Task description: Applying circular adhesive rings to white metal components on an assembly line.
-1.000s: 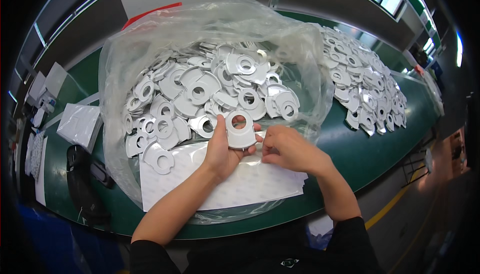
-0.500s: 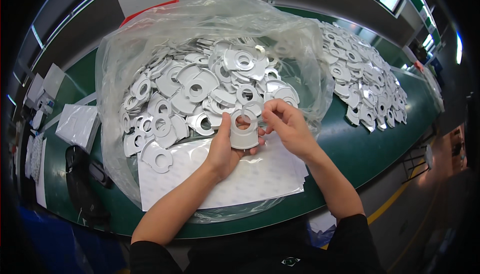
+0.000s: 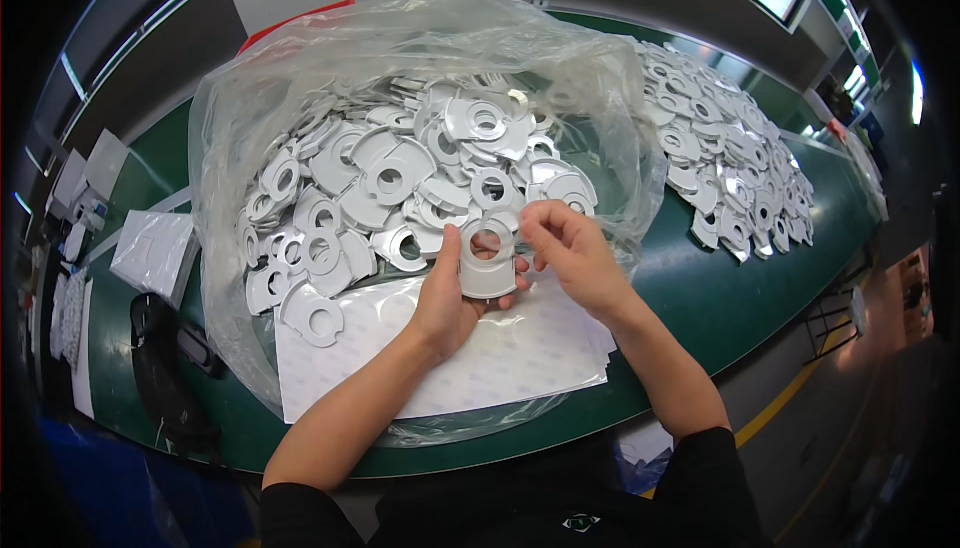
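Note:
My left hand is closed around a white plastic ring part, thumb along its left edge and fingers behind it. The part has a round hole, through which a finger shows, and a broad flared lower end. Beside its upper right edge, my right hand is closed in a pinch; whatever its fingertips may hold is too small to make out. Behind both hands, a heap of similar white parts lies in a large clear plastic bag. White printed sheets lie beneath my hands.
A second pile of white parts covers the right of the green table. At left are a plastic-wrapped white packet and a black pouch. The table's curved front edge runs near my forearms.
My right fingertips have shifted slightly left, toward the part's upper edge. My left hand keeps its hold on the part almost unmoved.

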A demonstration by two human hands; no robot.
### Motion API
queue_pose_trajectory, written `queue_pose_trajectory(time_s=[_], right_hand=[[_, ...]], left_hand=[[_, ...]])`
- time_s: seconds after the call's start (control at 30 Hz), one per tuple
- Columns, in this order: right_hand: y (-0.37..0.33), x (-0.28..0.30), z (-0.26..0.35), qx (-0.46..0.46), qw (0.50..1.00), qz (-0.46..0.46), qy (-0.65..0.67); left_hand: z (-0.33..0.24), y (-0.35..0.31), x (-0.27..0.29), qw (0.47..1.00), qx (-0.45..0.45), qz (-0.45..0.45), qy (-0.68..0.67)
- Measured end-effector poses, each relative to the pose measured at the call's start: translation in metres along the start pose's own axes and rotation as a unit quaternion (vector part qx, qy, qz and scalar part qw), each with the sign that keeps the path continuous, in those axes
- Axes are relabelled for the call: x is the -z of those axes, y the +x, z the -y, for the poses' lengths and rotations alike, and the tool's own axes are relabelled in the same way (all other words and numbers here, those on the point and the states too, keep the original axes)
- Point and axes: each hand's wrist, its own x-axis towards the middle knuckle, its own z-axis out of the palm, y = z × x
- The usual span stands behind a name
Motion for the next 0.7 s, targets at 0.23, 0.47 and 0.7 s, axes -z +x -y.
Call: queue_pose_trajectory(time_s=[0.23, 0.47, 0.7], right_hand=[[-0.0023, -0.0056, -0.0025, -0.026, 0.998, 0.050, 0.011], [-0.0019, -0.0062, -0.0024, -0.031, 0.998, 0.050, 0.010], [-0.0021, -0.0068, -0.0025, -0.039, 0.998, 0.046, 0.008]], left_hand=[[-0.0006, -0.0001, -0.0019, 1.000, -0.001, 0.003, 0.010], [-0.0009, -0.0001, -0.0020, 1.000, 0.004, -0.002, 0.014], [-0.0004, 0.0000, -0.0023, 1.000, 0.004, -0.011, 0.010]])
